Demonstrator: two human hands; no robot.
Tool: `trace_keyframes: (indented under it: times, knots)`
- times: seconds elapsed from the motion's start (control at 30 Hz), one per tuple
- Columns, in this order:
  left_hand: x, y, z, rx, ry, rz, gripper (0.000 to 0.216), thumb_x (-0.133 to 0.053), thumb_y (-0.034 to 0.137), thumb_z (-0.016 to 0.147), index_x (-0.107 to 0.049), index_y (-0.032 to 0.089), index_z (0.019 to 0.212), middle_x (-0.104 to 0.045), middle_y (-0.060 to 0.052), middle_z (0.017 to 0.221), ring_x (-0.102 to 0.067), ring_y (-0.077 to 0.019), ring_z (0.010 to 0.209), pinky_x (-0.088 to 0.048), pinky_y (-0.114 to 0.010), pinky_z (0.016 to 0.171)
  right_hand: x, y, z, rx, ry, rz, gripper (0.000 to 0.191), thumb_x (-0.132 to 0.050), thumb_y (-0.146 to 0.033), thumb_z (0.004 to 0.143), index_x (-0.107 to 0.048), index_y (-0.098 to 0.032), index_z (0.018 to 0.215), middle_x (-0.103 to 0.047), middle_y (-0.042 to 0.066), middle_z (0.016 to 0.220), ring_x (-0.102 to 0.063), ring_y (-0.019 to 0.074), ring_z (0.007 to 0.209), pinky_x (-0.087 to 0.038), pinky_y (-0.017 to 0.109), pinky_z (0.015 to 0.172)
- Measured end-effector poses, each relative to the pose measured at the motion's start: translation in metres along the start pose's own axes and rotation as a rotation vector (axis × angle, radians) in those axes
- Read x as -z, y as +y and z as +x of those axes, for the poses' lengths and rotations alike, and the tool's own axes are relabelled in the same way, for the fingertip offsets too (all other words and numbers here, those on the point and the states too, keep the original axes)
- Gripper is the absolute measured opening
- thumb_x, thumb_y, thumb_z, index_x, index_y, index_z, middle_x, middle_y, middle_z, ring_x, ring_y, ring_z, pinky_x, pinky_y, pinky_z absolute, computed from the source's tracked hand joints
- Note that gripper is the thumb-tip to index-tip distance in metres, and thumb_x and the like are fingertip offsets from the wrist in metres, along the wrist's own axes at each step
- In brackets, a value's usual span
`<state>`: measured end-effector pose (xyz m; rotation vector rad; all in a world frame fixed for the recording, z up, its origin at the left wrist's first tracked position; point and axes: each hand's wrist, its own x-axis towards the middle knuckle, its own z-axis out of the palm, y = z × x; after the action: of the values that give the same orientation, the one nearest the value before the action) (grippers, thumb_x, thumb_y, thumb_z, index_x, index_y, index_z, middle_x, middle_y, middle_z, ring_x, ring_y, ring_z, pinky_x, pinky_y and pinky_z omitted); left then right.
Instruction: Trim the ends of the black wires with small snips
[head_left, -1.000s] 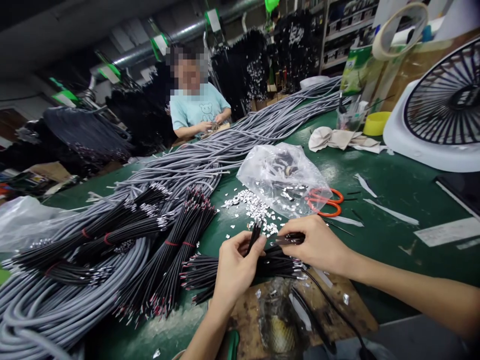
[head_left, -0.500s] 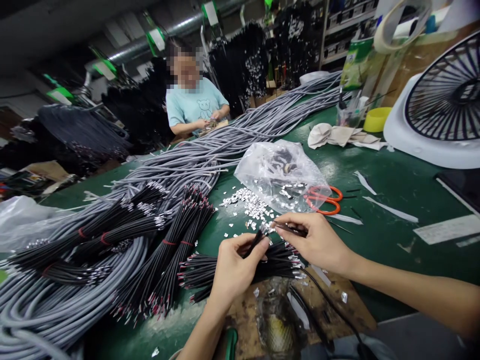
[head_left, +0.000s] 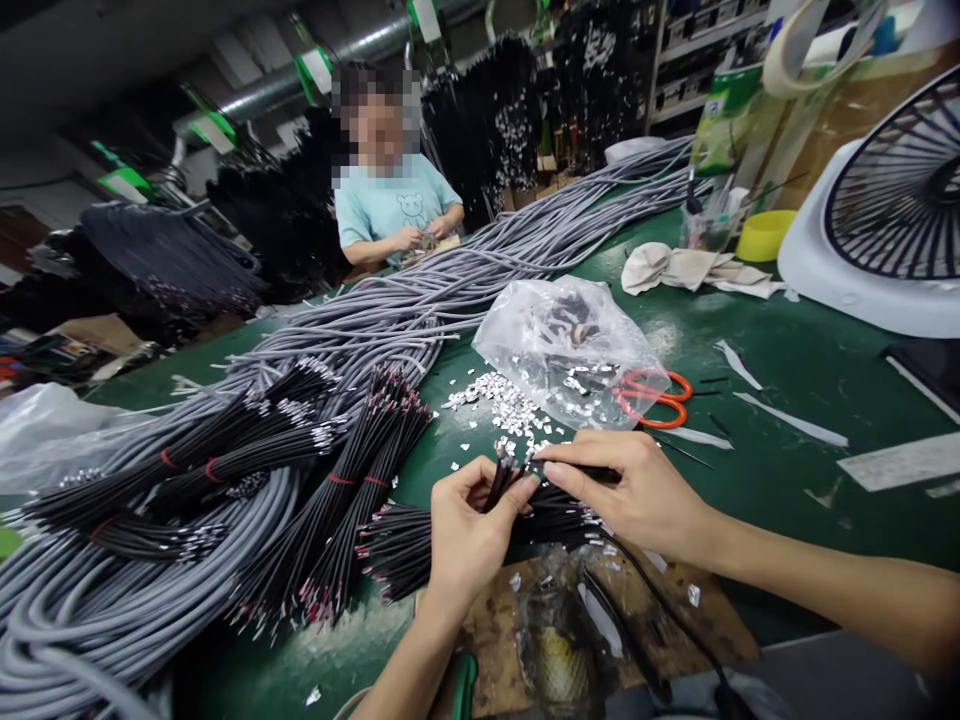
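Observation:
My left hand (head_left: 466,525) is closed around a few short black wires (head_left: 498,482), their stripped ends pointing up. Close against those ends, my right hand (head_left: 649,490) pinches a slim dark tool (head_left: 596,473) that looks like tweezers, its tip toward the wires. Under both hands lies a loose pile of black wires (head_left: 401,545) with reddish and silvery ends. Just beyond the fingers, small shiny silver pieces (head_left: 499,400) are scattered on the green table (head_left: 757,480). Whether a silver piece sits between the tool's tips is too small to tell.
A clear plastic bag (head_left: 544,330) and orange-handled scissors (head_left: 682,410) lie beyond my hands. Tied black wire bundles (head_left: 352,480) and grey cables (head_left: 247,540) fill the left. A white fan (head_left: 817,270) stands at right. A wooden board (head_left: 495,630) is nearest me. Across the table sits a co-worker (head_left: 401,210).
My right hand has shifted slightly, its tool now nearer my left thumb. The wires in my left hand have fanned apart a little. The view has moved slightly.

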<state>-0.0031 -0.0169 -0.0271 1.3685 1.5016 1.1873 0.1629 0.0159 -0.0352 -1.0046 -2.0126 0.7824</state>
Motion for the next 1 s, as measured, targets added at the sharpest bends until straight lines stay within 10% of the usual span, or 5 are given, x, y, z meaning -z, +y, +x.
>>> trace_keyframes:
  times: [0.37, 1.0]
  knots:
    - [0.005, 0.006, 0.003, 0.061, -0.233, -0.105, 0.025, -0.057, 0.033, 0.078, -0.060, 0.011, 0.067, -0.053, 0.002, 0.048, -0.048, -0.0066, 0.040, -0.037, -0.017, 0.042, 0.005, -0.002, 0.002, -0.010, 0.020, 0.021, 0.023, -0.049, -0.032, 0.085, -0.070, -0.022, 0.085, -0.066, 0.000, 0.073, -0.057, 0.0124, 0.064, -0.041, 0.024, 0.061]
    - [-0.006, 0.007, -0.001, 0.030, -0.110, -0.003, 0.012, -0.067, 0.023, 0.067, -0.061, 0.014, 0.071, -0.056, 0.003, 0.058, -0.046, -0.0073, 0.047, -0.037, -0.017, 0.043, 0.003, -0.005, 0.002, -0.043, 0.045, 0.188, 0.022, -0.054, -0.026, 0.079, -0.072, -0.015, 0.080, -0.062, 0.002, 0.060, -0.046, 0.0094, 0.050, -0.033, 0.021, 0.044]
